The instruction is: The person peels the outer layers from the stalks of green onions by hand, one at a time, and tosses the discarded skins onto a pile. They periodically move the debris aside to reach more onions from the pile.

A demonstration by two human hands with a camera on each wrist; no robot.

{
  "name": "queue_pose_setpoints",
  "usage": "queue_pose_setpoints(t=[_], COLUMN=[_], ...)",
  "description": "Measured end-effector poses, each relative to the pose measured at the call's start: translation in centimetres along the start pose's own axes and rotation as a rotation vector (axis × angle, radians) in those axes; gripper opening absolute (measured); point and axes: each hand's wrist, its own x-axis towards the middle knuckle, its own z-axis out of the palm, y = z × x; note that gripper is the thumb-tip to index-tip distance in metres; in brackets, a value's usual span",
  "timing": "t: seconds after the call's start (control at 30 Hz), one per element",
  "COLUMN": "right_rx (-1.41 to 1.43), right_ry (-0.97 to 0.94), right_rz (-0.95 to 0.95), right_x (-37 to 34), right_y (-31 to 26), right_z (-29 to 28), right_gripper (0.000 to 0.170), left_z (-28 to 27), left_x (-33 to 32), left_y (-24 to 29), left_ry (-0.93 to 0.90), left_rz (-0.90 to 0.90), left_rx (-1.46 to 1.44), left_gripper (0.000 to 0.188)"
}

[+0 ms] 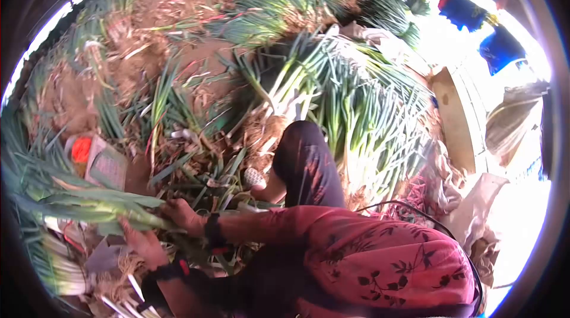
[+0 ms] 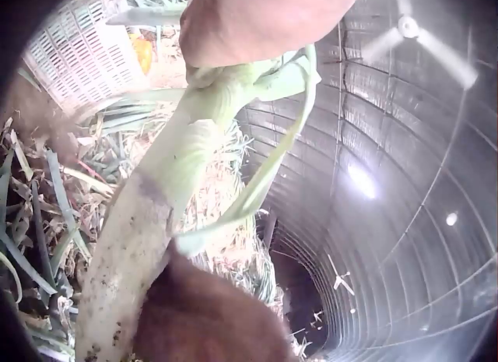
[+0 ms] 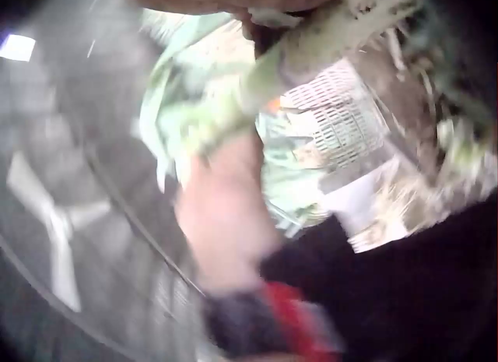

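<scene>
A thick pale stalk of a green onion [image 2: 156,198], specked with soil, slants across the left wrist view with its leaves spreading from the top. My left hand [image 1: 145,245] holds it where the leaves begin, and this hand [image 3: 226,214] also shows in the right wrist view. On the pale stalk, farther from the leaves, my right hand [image 1: 185,217] grips it; one digit presses beside the stalk in the left wrist view. Long green leaves [image 1: 71,199] stretch leftward from the hands in the head view.
A white plastic crate [image 1: 108,167] with something orange [image 1: 81,149] at it stands beyond the hands. Heaps of green onions [image 1: 374,110] cover much of the ground. A bundle with pale stalks [image 1: 62,267] lies at lower left. My bent knee [image 1: 303,140] rises on the right.
</scene>
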Motion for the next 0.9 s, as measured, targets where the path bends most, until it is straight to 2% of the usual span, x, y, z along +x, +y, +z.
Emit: queue_pose_setpoints(t=[0.03, 0.1, 0.13, 0.17, 0.2, 0.23, 0.27, 0.3, 0.33, 0.37, 0.4, 0.43, 0.47, 0.5, 0.57, 0.6, 0.63, 0.7, 0.73, 0.77, 0.8, 0.87, 0.9], right_rx=[0.001, 0.660, 0.326, -0.508, -0.877, -1.193, -1.041, -1.040, -1.210, -1.375, -1.373, -1.057, -0.741, -0.414, -0.257, -0.435, -0.435, -0.265, -0.266, -0.224, -0.160, -0.347, -0.286], right_ry=[0.021, 0.145, 0.149, -0.153, -0.351, -0.520, -0.570, -0.583, -0.657, -0.729, -0.742, -0.696, -0.642, -0.725, -0.826, -0.865, -0.871, -0.850, -0.869, -0.834, -0.818, -0.765, -0.698], right_rz=[0.000, 0.314, 0.144, -0.190, -0.323, -0.533, -0.543, -0.544, -0.389, -0.223, -0.219, -0.280, -0.334, -0.202, -0.066, -0.056, -0.058, 0.164, 0.178, 0.064, -0.042, -0.070, -0.049], right_x=[-0.2, -0.7, 1.2, -0.4, -2.5, -4.6, -5.4, -5.6, -5.7, -5.7, -4.6, -2.4, -0.8, -0.2, -2.5, -4.8, -6.0, -7.8, -8.0, -8.0, -8.3, -7.5, -7.9], right_y=[0.2, 1.1, 6.7, 7.2, 7.0, 6.9, 6.5, 6.2, 5.6, 5.3, 4.8, 4.0, 3.6, 4.1, 1.4, -1.6, -3.0, -4.2, -4.3, -4.2, -4.0, -2.2, -1.8], right_z=[-1.0, -3.0, -4.7, -7.6, -10.6, -13.6, -15.1, -15.9, -16.4, -16.8, -16.3, -14.7, -13.0, -10.9, -6.7, -4.7, -4.1, -3.5, -3.8, -3.7, -3.1, -3.9, -4.1], right_gripper=[0.020, 0.023, 0.028, 0.034, 0.040, 0.047, 0.055, 0.055, 0.059, 0.062, 0.062, 0.053, 0.044, 0.039, 0.032, 0.029, 0.029, 0.026, 0.026, 0.027, 0.030, 0.026, 0.028], left_z=[-0.5, -1.2, -1.4, -2.2, -2.6, -0.9, 0.3, 0.7, -2.8, -5.8, -8.1, -8.9, -4.0, -4.3, -4.9, -1.2, -2.8, 4.1, 6.6, 8.2, 7.8, 7.9, 7.8], left_x=[0.5, 1.4, 1.7, 2.4, 2.7, 2.0, 1.5, 1.2, 2.7, 3.3, 4.0, 4.4, 2.3, 2.4, 2.7, 0.7, 0.9, -3.6, -5.9, -7.4, -8.0, -8.2, -8.2], left_y=[-0.2, 0.8, 1.7, 2.6, 3.9, 6.4, 8.8, 10.2, 9.8, 8.9, 7.9, 7.4, 8.5, 7.8, 5.6, 5.9, 4.7, 6.7, 7.2, 7.6, 7.2, 6.6, 6.2], left_ry=[0.024, 0.032, 0.029, 0.076, 0.130, 0.235, 0.238, 0.244, 0.195, 0.215, 0.181, 0.136, 0.249, 0.248, 0.126, 0.188, 0.043, -0.183, -0.167, -0.154, -0.133, -0.090, -0.042], left_rz=[-0.026, -0.027, -0.028, 0.004, 0.037, 0.024, -0.036, -0.093, -0.015, -0.017, 0.058, 0.135, 0.007, 0.011, -0.021, -0.071, -0.063, 0.005, 0.013, 0.017, -0.060, -0.049, -0.022], left_rx=[-0.072, -0.104, -0.112, -0.139, -0.167, -0.111, -0.140, -0.167, -0.053, -0.050, 0.082, 0.209, -0.048, -0.047, -0.162, -0.203, -0.177, -0.170, -0.068, 0.043, 0.106, 0.094, 0.074], left_gripper=[0.055, 0.056, 0.056, 0.057, 0.057, 0.057, 0.056, 0.055, 0.054, 0.054, 0.053, 0.052, 0.051, 0.051, 0.050, 0.049, 0.050, 0.052, 0.053, 0.055, 0.053, 0.042, 0.039])
